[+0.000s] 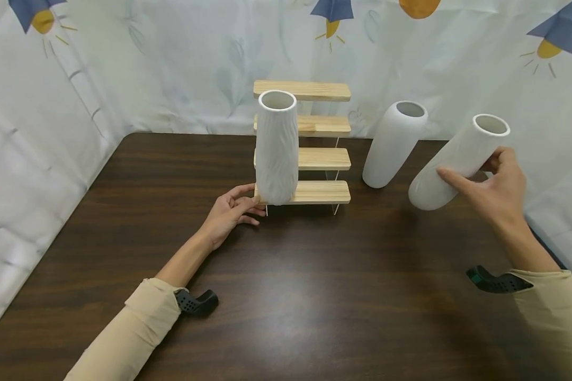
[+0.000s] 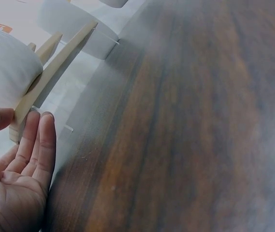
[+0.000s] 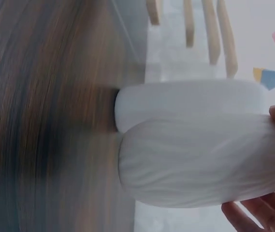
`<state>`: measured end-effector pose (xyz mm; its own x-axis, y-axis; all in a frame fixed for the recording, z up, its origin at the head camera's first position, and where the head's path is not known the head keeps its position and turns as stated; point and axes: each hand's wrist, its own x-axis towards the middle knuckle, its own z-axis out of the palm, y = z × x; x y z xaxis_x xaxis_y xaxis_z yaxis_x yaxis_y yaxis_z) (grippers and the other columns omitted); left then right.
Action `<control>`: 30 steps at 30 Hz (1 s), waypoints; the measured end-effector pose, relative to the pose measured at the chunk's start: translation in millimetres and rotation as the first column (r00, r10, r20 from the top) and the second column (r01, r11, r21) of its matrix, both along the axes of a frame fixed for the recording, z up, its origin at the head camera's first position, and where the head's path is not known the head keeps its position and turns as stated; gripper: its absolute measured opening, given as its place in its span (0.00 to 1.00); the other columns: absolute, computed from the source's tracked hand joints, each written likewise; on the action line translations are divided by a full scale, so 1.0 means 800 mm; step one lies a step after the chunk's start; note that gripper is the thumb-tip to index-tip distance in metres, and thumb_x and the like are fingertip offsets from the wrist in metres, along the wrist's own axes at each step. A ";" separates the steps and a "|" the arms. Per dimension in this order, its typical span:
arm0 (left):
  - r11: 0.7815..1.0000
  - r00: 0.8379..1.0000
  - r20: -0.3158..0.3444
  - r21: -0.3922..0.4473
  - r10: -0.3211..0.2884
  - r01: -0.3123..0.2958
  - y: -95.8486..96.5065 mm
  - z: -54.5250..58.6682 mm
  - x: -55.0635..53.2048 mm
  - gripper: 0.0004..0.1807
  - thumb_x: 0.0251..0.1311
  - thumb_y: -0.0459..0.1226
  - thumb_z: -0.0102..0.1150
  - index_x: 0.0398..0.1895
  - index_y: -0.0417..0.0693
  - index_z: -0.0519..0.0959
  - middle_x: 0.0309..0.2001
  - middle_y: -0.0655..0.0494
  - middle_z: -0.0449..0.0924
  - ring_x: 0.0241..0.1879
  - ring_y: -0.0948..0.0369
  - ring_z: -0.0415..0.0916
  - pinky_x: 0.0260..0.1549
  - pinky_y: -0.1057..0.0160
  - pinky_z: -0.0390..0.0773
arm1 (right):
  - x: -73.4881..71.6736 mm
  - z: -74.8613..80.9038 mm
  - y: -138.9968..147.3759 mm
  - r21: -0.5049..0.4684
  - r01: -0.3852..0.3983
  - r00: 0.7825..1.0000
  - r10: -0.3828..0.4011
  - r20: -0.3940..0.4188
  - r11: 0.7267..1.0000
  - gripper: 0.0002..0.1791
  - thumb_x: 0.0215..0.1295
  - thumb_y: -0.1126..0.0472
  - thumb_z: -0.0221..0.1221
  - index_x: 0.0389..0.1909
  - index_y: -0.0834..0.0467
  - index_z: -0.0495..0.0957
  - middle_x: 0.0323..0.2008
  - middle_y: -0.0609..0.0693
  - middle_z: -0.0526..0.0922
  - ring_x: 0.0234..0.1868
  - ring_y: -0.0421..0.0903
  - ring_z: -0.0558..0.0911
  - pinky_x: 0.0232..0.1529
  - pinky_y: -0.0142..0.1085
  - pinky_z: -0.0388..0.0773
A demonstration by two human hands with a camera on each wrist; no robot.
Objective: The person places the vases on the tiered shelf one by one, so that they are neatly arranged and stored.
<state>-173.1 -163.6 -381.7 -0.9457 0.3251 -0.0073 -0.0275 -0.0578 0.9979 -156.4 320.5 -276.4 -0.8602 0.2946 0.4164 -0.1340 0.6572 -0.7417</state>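
Note:
A tiered display stand (image 1: 321, 191) with light wooden shelves stands at the table's back. On its lowest shelf is a white vase (image 1: 277, 151) with a rippled surface, upright. My left hand (image 1: 229, 211) pinches the left end of that shelf; in the left wrist view the thumb lies above the board (image 2: 55, 72) and the fingers below. At the right my right hand (image 1: 498, 185) grips a second white vase (image 1: 453, 166) near its upper part, thumb on one side and fingers on the other. The right wrist view shows this vase's grooved side (image 3: 200, 164).
Between the stand and my right hand a third white vase (image 1: 393, 145) stands on the dark wooden table (image 1: 286, 296). A pale patterned curtain (image 1: 186, 69) hangs along the back and sides of the table. Each wrist wears a black band (image 1: 197, 302).

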 end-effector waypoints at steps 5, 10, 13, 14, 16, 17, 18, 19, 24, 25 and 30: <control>1.000 1.000 -0.008 -0.006 0.008 -0.008 0.000 0.004 -0.002 0.28 0.76 0.39 0.56 0.75 0.43 0.64 0.45 0.50 0.86 0.43 0.58 0.85 0.39 0.59 0.87 | 0.008 0.009 -0.008 -0.005 -0.040 0.999 0.040 -0.019 0.999 0.33 0.49 0.61 0.79 0.52 0.44 0.70 0.44 0.34 0.78 0.44 0.31 0.78 0.37 0.18 0.72; 1.000 1.000 -0.008 -0.009 0.003 -0.003 0.000 0.005 -0.005 0.29 0.75 0.40 0.57 0.75 0.43 0.64 0.45 0.51 0.86 0.43 0.58 0.85 0.40 0.59 0.87 | 0.017 0.018 -0.020 -0.033 -0.099 0.995 0.098 -0.027 0.995 0.33 0.49 0.65 0.78 0.52 0.45 0.71 0.44 0.36 0.80 0.41 0.32 0.81 0.34 0.17 0.77; 1.000 1.000 -0.003 -0.003 0.006 -0.006 0.001 0.006 -0.004 0.29 0.75 0.39 0.57 0.75 0.43 0.64 0.44 0.52 0.87 0.43 0.58 0.85 0.39 0.59 0.87 | 0.022 0.022 -0.027 -0.031 -0.130 0.991 0.130 -0.026 0.991 0.33 0.49 0.66 0.78 0.51 0.46 0.71 0.44 0.38 0.80 0.36 0.31 0.82 0.32 0.18 0.79; 1.000 1.000 -0.002 -0.001 0.006 -0.006 0.001 0.006 -0.004 0.29 0.75 0.39 0.57 0.75 0.43 0.64 0.43 0.53 0.87 0.43 0.58 0.85 0.39 0.59 0.88 | 0.024 0.022 -0.029 -0.025 -0.140 0.990 0.139 -0.029 0.990 0.33 0.49 0.66 0.78 0.52 0.46 0.71 0.44 0.38 0.81 0.35 0.31 0.83 0.32 0.18 0.79; 1.000 1.000 0.001 0.002 0.009 -0.009 0.001 0.006 -0.003 0.28 0.76 0.39 0.56 0.75 0.43 0.64 0.43 0.53 0.87 0.43 0.58 0.85 0.39 0.59 0.88 | 0.028 0.022 -0.033 -0.008 -0.157 0.987 0.157 -0.036 0.988 0.34 0.49 0.67 0.78 0.53 0.46 0.71 0.45 0.38 0.81 0.34 0.30 0.84 0.31 0.18 0.80; 1.000 1.000 0.003 0.005 0.009 -0.009 0.001 0.006 -0.003 0.28 0.76 0.38 0.56 0.75 0.42 0.64 0.43 0.53 0.87 0.43 0.59 0.85 0.39 0.60 0.88 | 0.029 0.022 -0.034 -0.009 -0.171 0.984 0.171 -0.041 0.985 0.34 0.49 0.67 0.78 0.53 0.47 0.72 0.45 0.38 0.81 0.34 0.30 0.84 0.31 0.19 0.80; 1.000 1.000 0.005 0.008 0.009 -0.009 0.001 0.006 -0.003 0.28 0.76 0.38 0.56 0.75 0.42 0.64 0.42 0.53 0.87 0.43 0.59 0.85 0.38 0.60 0.88 | 0.030 0.021 -0.036 -0.008 -0.183 0.982 0.183 -0.047 0.983 0.34 0.49 0.68 0.78 0.54 0.47 0.72 0.46 0.38 0.82 0.35 0.31 0.84 0.31 0.19 0.80; 1.000 1.000 0.006 0.010 0.007 -0.007 0.002 0.005 -0.003 0.29 0.76 0.38 0.56 0.75 0.42 0.64 0.43 0.53 0.87 0.43 0.59 0.85 0.39 0.60 0.88 | 0.031 0.021 -0.037 -0.011 -0.196 0.979 0.195 -0.052 0.981 0.35 0.48 0.69 0.78 0.54 0.48 0.72 0.46 0.39 0.82 0.36 0.31 0.84 0.31 0.19 0.80; 1.000 1.000 0.011 0.016 0.004 -0.004 0.003 0.004 -0.003 0.29 0.75 0.38 0.57 0.75 0.41 0.63 0.43 0.53 0.87 0.42 0.59 0.86 0.38 0.61 0.87 | 0.035 0.020 -0.045 -0.028 -0.246 0.967 0.244 -0.074 0.969 0.35 0.47 0.72 0.77 0.56 0.51 0.73 0.47 0.42 0.83 0.41 0.35 0.84 0.32 0.21 0.82; 1.000 1.000 0.012 0.015 0.004 -0.004 0.003 0.003 -0.003 0.29 0.75 0.38 0.57 0.75 0.41 0.63 0.43 0.53 0.87 0.42 0.59 0.86 0.38 0.61 0.87 | 0.036 0.021 -0.047 -0.028 -0.252 0.965 0.250 -0.076 0.967 0.35 0.47 0.72 0.77 0.56 0.51 0.74 0.48 0.42 0.83 0.41 0.36 0.84 0.32 0.21 0.82; 1.000 1.000 0.025 0.015 0.012 -0.012 0.003 0.002 -0.001 0.29 0.75 0.37 0.57 0.75 0.42 0.63 0.43 0.52 0.86 0.42 0.59 0.85 0.38 0.60 0.88 | 0.038 0.021 -0.058 -0.010 -0.272 0.959 0.270 -0.084 0.962 0.37 0.46 0.72 0.77 0.57 0.51 0.74 0.48 0.42 0.83 0.41 0.36 0.84 0.33 0.21 0.82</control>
<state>-173.7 -161.5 -380.1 -0.9490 0.3142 -0.0257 -0.0514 -0.0737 0.9960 -126.2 273.8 -259.5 -0.8725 0.0648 0.4843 -0.3650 0.5725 -0.7342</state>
